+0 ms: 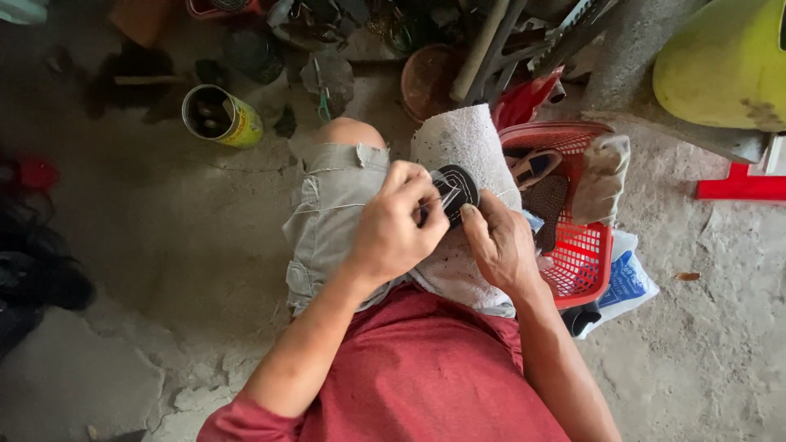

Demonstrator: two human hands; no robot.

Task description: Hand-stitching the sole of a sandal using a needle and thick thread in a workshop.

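Rough grey concrete floor (164, 245) spreads under me, cracked and flaking near my left side, with dusty clutter along the far edge. Dark shoes (33, 270) sit at the far left, then an open yellow tin can (221, 116) lying on its side. Further right stand a brown clay pot (430, 80) and leaning tool handles (483, 49).

I sit in grey shorts (327, 221) with a white towel (463, 143) draped over my right knee. My left hand (397, 225) pinches a thin thread against a small round black piece (457, 192) resting on the towel; my right hand (501, 244) steadies that piece from below, its fingers (468, 211) pressed to its edge.

Just right of my knee is a red plastic basket (581, 262) holding a shoe (532, 166), with a cloth (602, 180) over its rim. At the far right, 1 big yellow container (725, 69) rests on a concrete ledge.
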